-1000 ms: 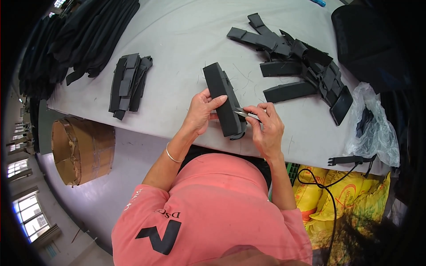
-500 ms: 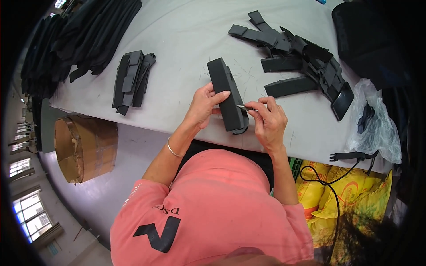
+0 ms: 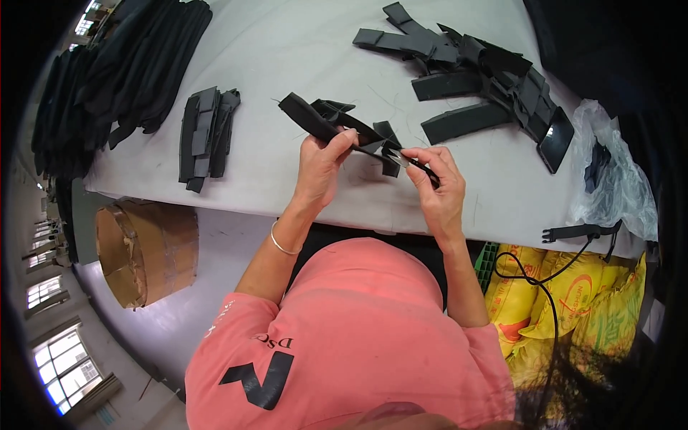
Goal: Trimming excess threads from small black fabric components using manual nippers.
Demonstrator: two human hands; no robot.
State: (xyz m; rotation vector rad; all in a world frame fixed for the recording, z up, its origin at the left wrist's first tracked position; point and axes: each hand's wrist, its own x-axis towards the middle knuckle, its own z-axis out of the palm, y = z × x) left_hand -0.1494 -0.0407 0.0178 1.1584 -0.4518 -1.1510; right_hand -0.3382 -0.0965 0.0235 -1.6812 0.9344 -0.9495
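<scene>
My left hand (image 3: 321,163) grips a black padded fabric strap piece (image 3: 304,115) above the table, thumb on top and fingers beneath. The piece is tilted, its flaps and loose strap ends showing. My right hand (image 3: 440,190) is closed around small thread snips (image 3: 403,160) with silver blades and a dark handle. The blade tips are at the right end of the piece; whether they touch it or a thread I cannot tell. A small stack of similar black pieces (image 3: 203,136) lies to the left, and a loose heap of them (image 3: 466,122) to the right.
Loose threads lie on the pale cloth-covered table (image 3: 287,193). Folded black goods (image 3: 143,57) are piled far left. A dark glossy rectangle (image 3: 555,140), a clear plastic bag (image 3: 616,179) and a black buckle strap (image 3: 573,233) lie right. Below are a cardboard drum (image 3: 165,251) and yellow sacks (image 3: 573,294).
The strap piece has turned, its far end swinging left and its flapped side now showing. My right hand has shifted slightly, bringing the snips to the piece's right end.
</scene>
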